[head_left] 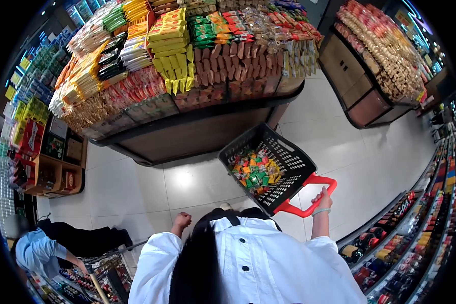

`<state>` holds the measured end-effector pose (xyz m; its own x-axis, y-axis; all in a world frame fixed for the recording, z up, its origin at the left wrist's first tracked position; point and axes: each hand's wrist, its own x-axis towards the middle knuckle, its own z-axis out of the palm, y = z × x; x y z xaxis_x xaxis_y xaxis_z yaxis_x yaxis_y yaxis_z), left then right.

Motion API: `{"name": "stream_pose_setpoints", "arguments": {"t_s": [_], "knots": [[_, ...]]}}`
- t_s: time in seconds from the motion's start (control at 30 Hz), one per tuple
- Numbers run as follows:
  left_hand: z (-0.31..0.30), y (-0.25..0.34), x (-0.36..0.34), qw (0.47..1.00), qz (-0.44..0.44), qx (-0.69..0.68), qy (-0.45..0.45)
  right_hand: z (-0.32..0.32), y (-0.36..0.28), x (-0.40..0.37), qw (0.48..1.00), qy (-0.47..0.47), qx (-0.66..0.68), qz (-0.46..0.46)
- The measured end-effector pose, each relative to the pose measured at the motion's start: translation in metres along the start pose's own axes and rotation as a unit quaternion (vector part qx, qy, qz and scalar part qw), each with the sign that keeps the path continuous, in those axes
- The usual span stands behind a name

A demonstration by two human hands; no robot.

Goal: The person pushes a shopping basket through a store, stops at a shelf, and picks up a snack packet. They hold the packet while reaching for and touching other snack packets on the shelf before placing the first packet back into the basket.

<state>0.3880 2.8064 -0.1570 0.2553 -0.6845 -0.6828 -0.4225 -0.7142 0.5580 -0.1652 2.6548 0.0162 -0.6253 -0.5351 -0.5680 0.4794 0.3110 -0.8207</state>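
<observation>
My right hand [323, 200] is closed around the red handle [320, 179] of a black shopping basket [261, 138]. The basket has perforated walls and tilts in front of me, to the right. Small wrapped sweets [258, 175] in green, orange, red and yellow lie in its bottom. A pale band circles my right wrist. My left hand [182, 221] hangs at my side, its fingers curled in, with nothing visible in them. Nearest to it are my white shirt and the tiled floor.
A large display island [177, 139] piled with packaged snacks stands ahead. Another snack stand [359, 83] is at the right. Shelves of bottles [410, 238] line the right side. At lower left, a person [43, 253] bends beside a shopping cart [109, 276].
</observation>
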Motion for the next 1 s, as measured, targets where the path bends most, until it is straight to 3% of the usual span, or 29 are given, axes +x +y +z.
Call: {"name": "stream_pose_setpoints", "arguments": {"t_s": [0.13,0.2,0.27,0.33,0.43,0.53,0.73,1.0], "knots": [[0.007,-0.046,0.003,0.997,-0.023,-0.067,0.011,0.001,0.001,0.004,1.000,0.008,0.004,-0.003],[0.008,-0.040,-0.001,0.999,0.005,0.043,0.005,-0.001,0.003,0.007,1.000,0.005,0.006,-0.012],[0.020,-0.045,0.001,0.994,0.088,0.056,0.040,0.001,0.000,0.001,1.000,0.012,0.002,-0.010],[0.033,-0.062,0.023,0.994,0.073,0.032,0.070,0.000,-0.002,-0.002,1.000,-0.001,0.002,-0.010],[0.000,-0.012,-0.020,0.998,0.054,-0.015,0.036,0.002,-0.004,-0.006,1.000,0.015,-0.001,-0.009],[-0.021,0.029,-0.056,0.996,0.074,0.039,0.036,0.003,0.000,-0.010,1.000,0.009,0.012,-0.024],[-0.024,0.018,-0.015,0.993,0.072,0.079,0.046,0.014,0.000,-0.017,0.998,0.053,0.014,-0.025],[-0.056,0.054,0.050,0.989,0.079,0.122,0.002,0.033,0.002,0.005,0.996,0.088,-0.001,-0.027]]}}
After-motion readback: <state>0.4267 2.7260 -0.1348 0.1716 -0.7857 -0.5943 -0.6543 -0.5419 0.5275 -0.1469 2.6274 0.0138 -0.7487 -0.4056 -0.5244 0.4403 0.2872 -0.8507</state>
